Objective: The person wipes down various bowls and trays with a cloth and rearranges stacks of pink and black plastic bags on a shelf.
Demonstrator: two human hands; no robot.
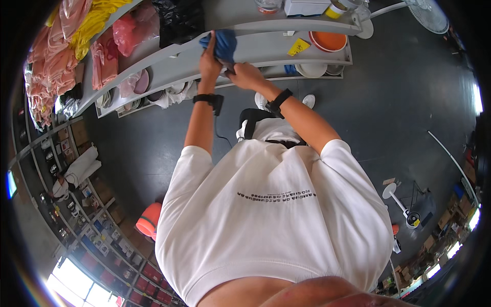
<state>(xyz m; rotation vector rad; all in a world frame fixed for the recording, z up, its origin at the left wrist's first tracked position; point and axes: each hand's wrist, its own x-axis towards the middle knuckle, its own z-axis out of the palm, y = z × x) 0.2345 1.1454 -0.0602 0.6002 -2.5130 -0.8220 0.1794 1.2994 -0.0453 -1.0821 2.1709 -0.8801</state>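
Both hands are raised in front of a white metal shelf (pixel 264 50). My left hand (pixel 210 63) grips the side of a bundle of blue cloth or plastic (pixel 224 42), one finger lying along it. Just right of it, my right hand (pixel 245 75) is closed on the dark lower end of the same bundle. What the bundle is exactly, and what may be inside it, cannot be told. A black plastic bag (pixel 180 21) lies on the top shelf, left of the bundle. Each wrist wears a black band.
Pink bags (pixel 105 61) and yellow bags (pixel 90 23) fill the shelf's left end. Plates (pixel 142 82) stand lower down. On the right are an orange basin (pixel 328 40), a yellow card (pixel 298 47) and a white fan (pixel 427 15). A person (pixel 78 169) is at the far left racks.
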